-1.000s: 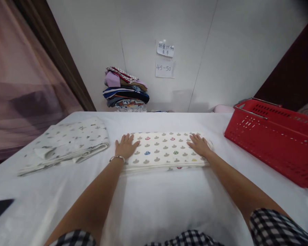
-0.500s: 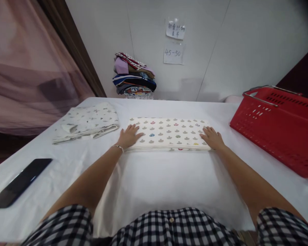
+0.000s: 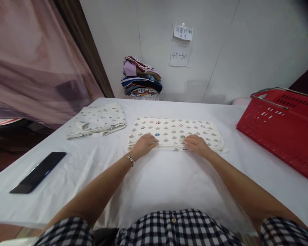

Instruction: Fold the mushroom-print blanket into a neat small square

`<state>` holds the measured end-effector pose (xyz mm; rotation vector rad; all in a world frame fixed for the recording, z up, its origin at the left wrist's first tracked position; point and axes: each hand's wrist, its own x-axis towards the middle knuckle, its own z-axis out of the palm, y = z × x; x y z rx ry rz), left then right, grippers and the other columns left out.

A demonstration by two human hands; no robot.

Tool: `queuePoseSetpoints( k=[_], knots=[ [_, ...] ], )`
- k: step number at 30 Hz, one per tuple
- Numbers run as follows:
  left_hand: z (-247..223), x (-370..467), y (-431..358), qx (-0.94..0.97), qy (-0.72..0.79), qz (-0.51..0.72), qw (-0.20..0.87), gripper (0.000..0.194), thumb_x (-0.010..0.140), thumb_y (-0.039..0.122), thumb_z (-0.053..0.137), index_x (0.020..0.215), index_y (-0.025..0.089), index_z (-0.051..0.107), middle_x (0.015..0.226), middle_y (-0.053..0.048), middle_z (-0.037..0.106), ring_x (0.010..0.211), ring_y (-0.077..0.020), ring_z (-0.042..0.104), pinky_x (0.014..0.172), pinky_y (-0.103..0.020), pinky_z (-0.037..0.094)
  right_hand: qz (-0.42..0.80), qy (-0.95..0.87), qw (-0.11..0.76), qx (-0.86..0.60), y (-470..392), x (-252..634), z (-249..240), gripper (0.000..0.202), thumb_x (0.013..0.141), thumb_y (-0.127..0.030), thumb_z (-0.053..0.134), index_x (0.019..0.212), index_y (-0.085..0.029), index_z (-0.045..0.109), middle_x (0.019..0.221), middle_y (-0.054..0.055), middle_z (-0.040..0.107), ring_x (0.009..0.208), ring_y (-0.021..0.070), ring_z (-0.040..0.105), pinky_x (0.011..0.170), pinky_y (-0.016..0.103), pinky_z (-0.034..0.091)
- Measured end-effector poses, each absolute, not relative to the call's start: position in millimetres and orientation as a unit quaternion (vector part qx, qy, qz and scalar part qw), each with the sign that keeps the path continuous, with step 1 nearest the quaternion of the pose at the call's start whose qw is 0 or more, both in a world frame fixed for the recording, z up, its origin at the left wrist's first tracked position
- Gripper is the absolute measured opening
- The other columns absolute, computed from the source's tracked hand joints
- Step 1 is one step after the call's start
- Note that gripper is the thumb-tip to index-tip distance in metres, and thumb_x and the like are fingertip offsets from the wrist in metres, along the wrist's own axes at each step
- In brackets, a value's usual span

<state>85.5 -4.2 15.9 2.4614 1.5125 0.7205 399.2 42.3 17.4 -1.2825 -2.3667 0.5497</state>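
Observation:
A white cloth [image 3: 170, 131] printed with grey and a few coloured motifs lies folded in a long strip before me. My left hand [image 3: 145, 144] is at its near edge, left of the middle, with fingers curled and closed on the layers. Right of the middle, my right hand [image 3: 197, 145] grips the same edge, thumb and fingers together. The thumbs' undersides are hidden. Both ends of the strip extend past my hands, and its right end looks rounded.
Another folded white patterned cloth [image 3: 100, 119] lies at the left on the white-covered table [image 3: 169, 184]. A black phone-like slab [image 3: 38, 172] is nearer me. On the right stands a red basket [image 3: 279, 133]. A clothes stack [image 3: 142, 78] rises behind the table, against the wall.
Both hands have moved inward from the cloth's two ends to its near edge. Their spread, flat fingers are now curled on the edge. The view has shifted slightly left.

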Motion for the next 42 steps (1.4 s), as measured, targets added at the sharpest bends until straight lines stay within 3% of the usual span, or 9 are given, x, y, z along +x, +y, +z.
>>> queuePoseSetpoints(
  k=[8,15,22,27,42],
  knots=[
    [-0.6,103.2,-0.6,0.820,0.510,0.254,0.048,0.021,0.088,0.032,0.054,0.088,0.023,0.073,0.089,-0.004,0.064,0.083,-0.0180,0.055,0.078,-0.035,0.044,0.179,-0.880,0.204,-0.390,39.3,370.2,4.5,0.024,0.088,-0.029,0.049,0.092,-0.025,0.072,0.095,0.005,0.066,0.092,0.0213,0.056,0.081,0.035,0.044],
    [-4.0,105.4,-1.9,0.800,0.514,0.300,0.071,0.023,0.089,0.030,0.052,0.079,0.023,0.071,0.083,-0.003,0.063,0.080,-0.0168,0.054,0.075,-0.033,0.042,0.199,-0.846,0.281,-0.406,30.3,367.9,1.0,0.023,0.090,-0.026,0.048,0.080,-0.023,0.068,0.087,0.003,0.065,0.086,0.0186,0.055,0.080,0.034,0.044],
    [-6.2,104.3,-9.0,0.820,0.487,0.299,0.039,0.025,0.091,0.030,0.048,0.079,0.021,0.068,0.086,-0.004,0.064,0.083,-0.0170,0.054,0.077,-0.033,0.041,0.100,-0.884,0.312,-0.333,22.3,368.8,-8.2,0.024,0.093,-0.031,0.048,0.090,-0.022,0.069,0.089,0.007,0.064,0.082,0.0202,0.054,0.075,0.036,0.044],
    [-12.2,101.6,-7.1,0.825,0.480,0.296,0.027,0.019,0.089,0.032,0.052,0.087,0.022,0.068,0.090,-0.005,0.064,0.086,-0.0178,0.054,0.079,-0.034,0.042,0.091,-0.886,0.310,-0.333,25.1,368.2,-10.4,0.026,0.094,-0.031,0.045,0.096,-0.023,0.070,0.090,0.007,0.065,0.082,0.0207,0.055,0.073,0.037,0.046],
    [-12.1,104.5,-7.6,0.817,0.487,0.308,0.002,0.028,0.094,0.030,0.042,0.084,0.020,0.065,0.085,-0.004,0.064,0.082,-0.0174,0.053,0.075,-0.034,0.042,0.055,-0.883,0.328,-0.330,25.8,365.1,-15.8,0.021,0.094,-0.029,0.045,0.101,-0.023,0.064,0.091,0.007,0.065,0.081,0.0207,0.055,0.073,0.036,0.046]
  ],
)
